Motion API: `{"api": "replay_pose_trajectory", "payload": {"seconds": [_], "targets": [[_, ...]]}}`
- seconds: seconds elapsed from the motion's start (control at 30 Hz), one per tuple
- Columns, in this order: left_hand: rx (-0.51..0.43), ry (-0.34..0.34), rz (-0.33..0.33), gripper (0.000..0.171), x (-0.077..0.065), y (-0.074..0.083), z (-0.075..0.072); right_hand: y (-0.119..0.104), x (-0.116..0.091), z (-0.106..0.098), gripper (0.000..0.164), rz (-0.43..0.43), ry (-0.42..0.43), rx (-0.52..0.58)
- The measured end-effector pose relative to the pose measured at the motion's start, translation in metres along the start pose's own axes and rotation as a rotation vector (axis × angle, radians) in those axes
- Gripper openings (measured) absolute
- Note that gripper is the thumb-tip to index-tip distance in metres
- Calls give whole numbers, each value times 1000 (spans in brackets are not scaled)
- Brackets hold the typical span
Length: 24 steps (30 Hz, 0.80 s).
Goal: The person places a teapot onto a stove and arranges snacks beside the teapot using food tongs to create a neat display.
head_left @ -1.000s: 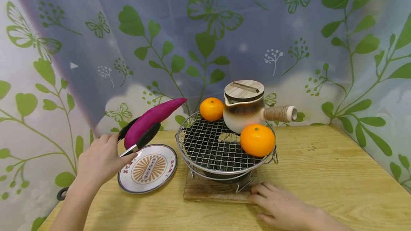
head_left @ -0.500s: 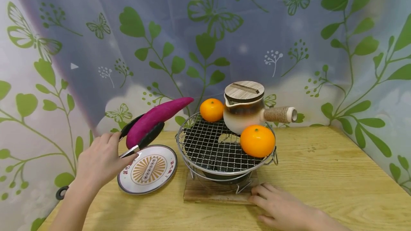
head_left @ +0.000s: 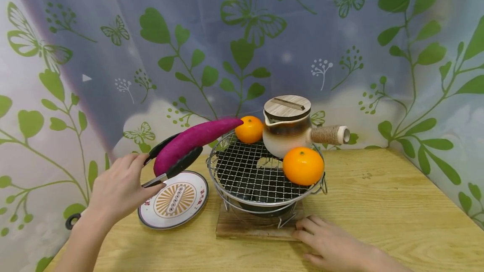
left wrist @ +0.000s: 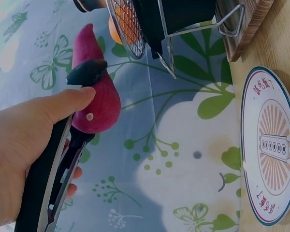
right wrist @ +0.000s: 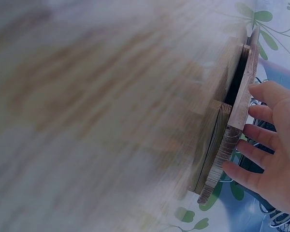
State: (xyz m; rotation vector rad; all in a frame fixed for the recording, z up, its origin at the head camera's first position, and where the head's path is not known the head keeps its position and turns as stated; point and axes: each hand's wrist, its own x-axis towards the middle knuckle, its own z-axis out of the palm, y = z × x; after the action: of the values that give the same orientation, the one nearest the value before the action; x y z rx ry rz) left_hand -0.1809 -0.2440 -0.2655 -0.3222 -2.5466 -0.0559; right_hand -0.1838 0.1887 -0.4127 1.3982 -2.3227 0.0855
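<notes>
My left hand [head_left: 117, 190] grips a pair of black-tipped kitchen tongs [head_left: 185, 162] at the left. Between the tong heads is a purple sweet potato [head_left: 200, 134], held in the air above and behind the white plate [head_left: 174, 217]. Its pointed end faces right and overlaps the rear orange [head_left: 249, 130] in the head view; whether they touch I cannot tell. In the left wrist view the thumb lies along the tongs [left wrist: 53, 159], near the potato's blunt end. My right hand [head_left: 329, 238] rests with loosely bent fingers at the front right corner of the wooden base [head_left: 257, 232] under the grill.
The round wire grill [head_left: 242, 175] stands on the wooden base. A clay pot [head_left: 283, 135] with a wooden lid and rope-wrapped handle sits at its back right. A second orange [head_left: 303, 166] lies at its right front. A patterned curtain [head_left: 196, 53] hangs behind the table [head_left: 382, 196].
The left hand has carried the tongs and sweet potato to the right, toward the grill, and the potato's tip now reaches the rear orange in view. The right hand has stayed in place.
</notes>
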Motion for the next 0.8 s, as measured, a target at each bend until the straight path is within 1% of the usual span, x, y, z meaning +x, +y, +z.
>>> {"api": "replay_pose_trajectory", "payload": {"seconds": [0.27, 0.37, 0.5, 0.6, 0.7, 0.8], "targets": [[18, 57, 113, 78, 1, 1, 0, 1, 0, 1, 38, 4, 8, 7], [29, 108, 162, 78, 2, 2, 2, 1, -1, 1, 38, -1, 11, -6], [31, 176, 237, 77, 2, 1, 5, 0, -1, 2, 37, 8, -13, 4], [30, 206, 280, 77, 3, 0, 6, 0, -1, 2, 35, 14, -27, 21], [24, 203, 298, 79, 4, -1, 5, 1, -1, 3, 36, 11, -20, 20], [7, 163, 295, 79, 5, -2, 4, 1, -1, 3, 37, 8, -9, 6]]}}
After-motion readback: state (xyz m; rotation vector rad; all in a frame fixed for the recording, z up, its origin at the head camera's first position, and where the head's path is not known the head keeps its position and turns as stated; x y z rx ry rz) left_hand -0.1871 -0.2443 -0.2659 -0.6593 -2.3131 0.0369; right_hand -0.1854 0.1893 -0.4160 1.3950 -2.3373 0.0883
